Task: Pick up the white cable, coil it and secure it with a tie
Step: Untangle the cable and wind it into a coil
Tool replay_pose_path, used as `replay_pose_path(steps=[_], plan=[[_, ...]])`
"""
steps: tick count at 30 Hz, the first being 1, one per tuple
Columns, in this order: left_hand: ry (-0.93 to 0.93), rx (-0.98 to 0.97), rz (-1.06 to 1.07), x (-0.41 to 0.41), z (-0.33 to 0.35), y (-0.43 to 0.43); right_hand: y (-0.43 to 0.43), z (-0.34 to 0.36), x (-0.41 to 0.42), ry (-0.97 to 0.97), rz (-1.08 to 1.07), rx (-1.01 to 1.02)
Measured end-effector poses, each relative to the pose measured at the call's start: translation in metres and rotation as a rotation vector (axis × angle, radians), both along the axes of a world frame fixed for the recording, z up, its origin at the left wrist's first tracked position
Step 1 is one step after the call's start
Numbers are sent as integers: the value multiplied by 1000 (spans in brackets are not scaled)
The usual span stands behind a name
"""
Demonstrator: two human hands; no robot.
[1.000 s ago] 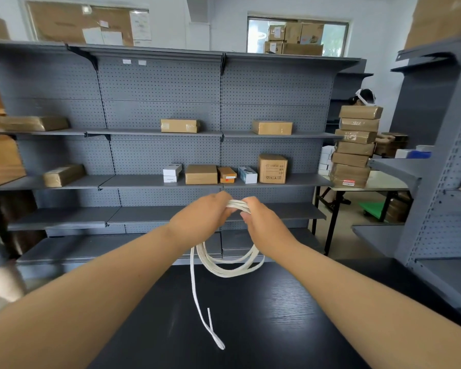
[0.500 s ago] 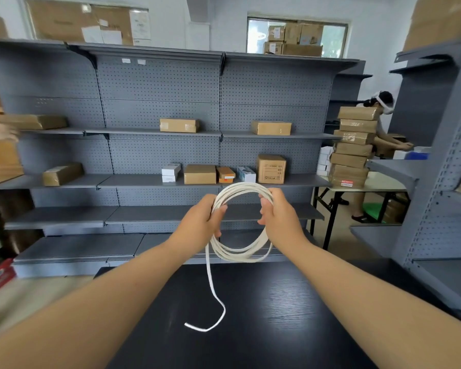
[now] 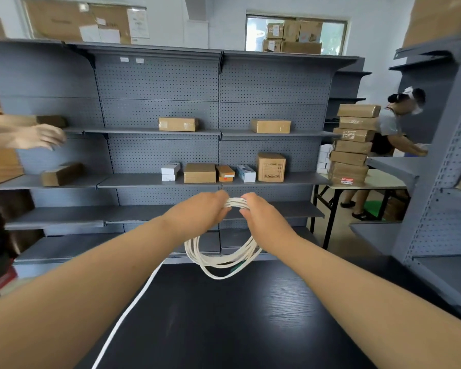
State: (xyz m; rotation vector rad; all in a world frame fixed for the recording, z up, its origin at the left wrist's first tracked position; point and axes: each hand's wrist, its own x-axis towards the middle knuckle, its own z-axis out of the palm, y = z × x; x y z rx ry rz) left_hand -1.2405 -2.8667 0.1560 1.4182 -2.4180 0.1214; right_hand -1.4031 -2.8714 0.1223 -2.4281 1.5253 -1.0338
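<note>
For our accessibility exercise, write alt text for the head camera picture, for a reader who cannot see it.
A left hand and right hand grip the top of a coiled white cable above a black table; its loops hang down and a loose end trails toward the lower left. Grey shelves with cardboard boxes stand behind.

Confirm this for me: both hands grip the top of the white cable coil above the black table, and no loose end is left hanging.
One part is wrong. The left hand and right hand do grip the top of the white cable coil above the black table, but a loose end hangs from it, trailing down to the bottom edge of the head view.
</note>
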Motion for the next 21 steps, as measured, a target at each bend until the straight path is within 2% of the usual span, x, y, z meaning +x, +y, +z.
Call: replay_pose_path(steps=[5, 12, 17, 21], plan=[[218, 103, -18, 11, -13, 3, 3, -5, 4, -69, 9, -70], [561, 233, 49, 24, -31, 4, -2, -5, -4, -433, -112, -33], [419, 30, 97, 19, -27, 5, -3, -11, -7, -481, -101, 22], [328, -12, 148, 15, -17, 6, -5, -14, -11, -398, -97, 83]])
